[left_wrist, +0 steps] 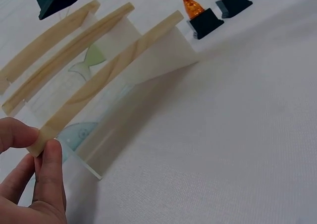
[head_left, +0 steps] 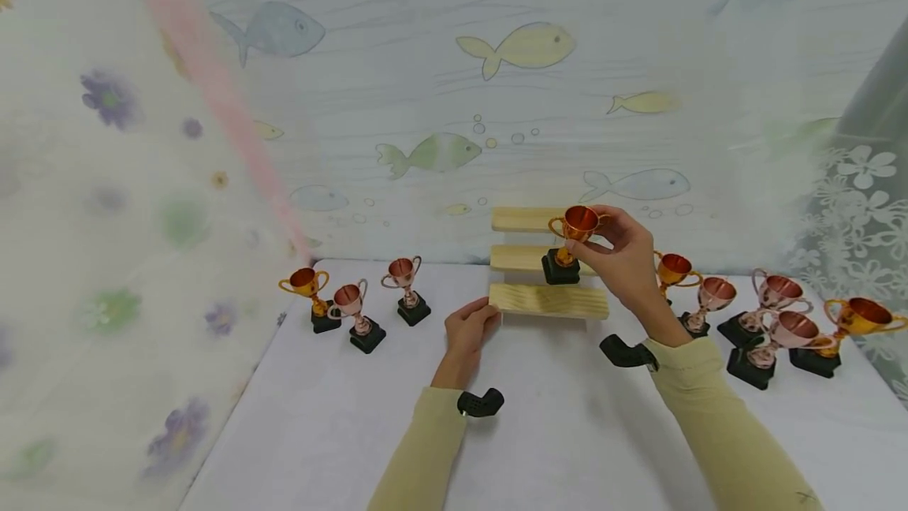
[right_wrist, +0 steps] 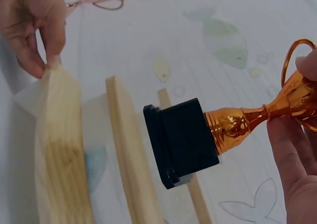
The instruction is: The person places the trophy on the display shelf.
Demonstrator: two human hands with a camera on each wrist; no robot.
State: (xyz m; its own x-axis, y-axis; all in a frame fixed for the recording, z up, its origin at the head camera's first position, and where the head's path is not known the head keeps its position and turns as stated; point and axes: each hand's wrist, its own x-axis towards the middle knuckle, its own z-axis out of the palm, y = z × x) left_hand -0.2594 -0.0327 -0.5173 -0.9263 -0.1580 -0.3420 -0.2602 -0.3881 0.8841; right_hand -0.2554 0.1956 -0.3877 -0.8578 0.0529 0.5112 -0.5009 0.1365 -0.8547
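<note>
My right hand [head_left: 626, 259] holds a gold trophy cup [head_left: 580, 222] with a black square base [right_wrist: 183, 142], upright and in front of the tiered stand in the head view. In the right wrist view the thumb and fingers pinch the gold cup near its stem. Three pale wooden steps on clear side panels make up the stand [head_left: 549, 301]. At the left end of its lowest step, my left hand [head_left: 468, 330] pinches the board [left_wrist: 106, 78] between thumb and fingers.
To the left on the white table [head_left: 340, 432] stand a gold trophy [head_left: 305, 284] and two rose-gold trophies [head_left: 402, 274]. Several more gold and rose-gold trophies [head_left: 793, 328] crowd the right side. A fish-patterned curtain [head_left: 426, 85] hangs behind the stand.
</note>
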